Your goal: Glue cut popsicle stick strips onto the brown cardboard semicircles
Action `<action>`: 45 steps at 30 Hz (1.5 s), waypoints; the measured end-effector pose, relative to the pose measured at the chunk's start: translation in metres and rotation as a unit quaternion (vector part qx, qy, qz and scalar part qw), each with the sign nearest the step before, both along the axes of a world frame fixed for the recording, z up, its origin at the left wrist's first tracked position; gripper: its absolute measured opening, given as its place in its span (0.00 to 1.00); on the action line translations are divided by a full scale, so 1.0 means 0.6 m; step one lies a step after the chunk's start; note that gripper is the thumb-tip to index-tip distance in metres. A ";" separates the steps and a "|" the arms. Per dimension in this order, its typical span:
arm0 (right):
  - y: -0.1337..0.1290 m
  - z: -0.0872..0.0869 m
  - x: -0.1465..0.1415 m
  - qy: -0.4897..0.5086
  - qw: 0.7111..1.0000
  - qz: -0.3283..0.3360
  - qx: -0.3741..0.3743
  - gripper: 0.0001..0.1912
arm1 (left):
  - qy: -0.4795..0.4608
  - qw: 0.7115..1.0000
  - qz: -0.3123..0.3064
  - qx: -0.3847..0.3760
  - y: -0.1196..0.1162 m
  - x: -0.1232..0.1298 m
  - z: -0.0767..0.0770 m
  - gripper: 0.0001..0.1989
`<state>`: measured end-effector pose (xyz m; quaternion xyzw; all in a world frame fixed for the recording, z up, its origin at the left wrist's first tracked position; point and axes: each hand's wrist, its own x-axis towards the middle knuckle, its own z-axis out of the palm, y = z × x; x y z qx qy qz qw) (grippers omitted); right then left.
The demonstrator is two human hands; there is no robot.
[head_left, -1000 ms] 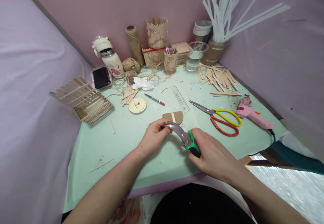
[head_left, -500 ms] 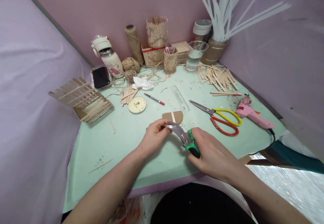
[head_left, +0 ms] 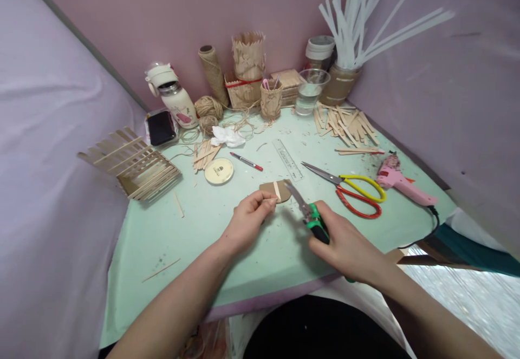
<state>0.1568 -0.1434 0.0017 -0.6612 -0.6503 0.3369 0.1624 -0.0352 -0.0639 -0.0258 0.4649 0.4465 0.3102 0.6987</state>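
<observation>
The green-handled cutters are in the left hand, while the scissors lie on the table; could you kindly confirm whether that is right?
Not quite: the head view shows the green-handled cutters in the right hand; the scissors do lie on the table.

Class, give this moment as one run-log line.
left hand: pinching small pale piece; right hand: gripping green-handled cutters; cutters: apart from left hand; brown card, scissors: on table

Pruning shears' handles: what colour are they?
Green and black handles, best seen in the head view.
</observation>
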 end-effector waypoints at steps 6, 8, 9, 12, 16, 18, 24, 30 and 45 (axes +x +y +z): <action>0.006 0.001 0.003 -0.004 0.999 -0.030 0.014 0.07 | -0.093 0.994 0.013 -0.060 0.007 -0.002 0.008 0.14; 0.006 0.000 0.001 -0.007 1.000 -0.026 0.004 0.07 | -0.100 0.992 0.019 -0.070 0.008 -0.003 0.010 0.14; 0.006 -0.001 -0.001 -0.008 1.000 -0.025 0.000 0.08 | -0.104 0.992 0.021 -0.074 0.008 -0.003 0.010 0.13; 0.007 -0.002 -0.005 -0.010 1.000 -0.024 0.000 0.08 | -0.120 0.989 0.022 -0.084 0.008 -0.004 0.008 0.13; 0.008 -0.001 -0.008 -0.010 1.000 -0.019 0.000 0.08 | -0.134 0.986 0.016 -0.095 0.009 -0.003 0.008 0.13; 0.007 0.001 -0.011 -0.007 1.000 -0.011 -0.001 0.08 | -0.137 0.986 0.009 -0.095 0.009 -0.004 0.008 0.13; 0.010 0.000 -0.016 -0.001 1.000 -0.005 0.005 0.08 | -0.140 0.986 -0.016 -0.092 0.010 -0.006 0.005 0.14; 0.018 -0.028 0.008 -0.147 0.984 -0.063 0.077 0.08 | -0.119 0.989 0.001 -0.086 0.011 -0.007 0.007 0.16; 0.037 -0.018 -0.008 0.132 0.970 0.018 0.204 0.13 | -0.052 0.993 -0.080 -0.072 0.006 -0.009 0.011 0.15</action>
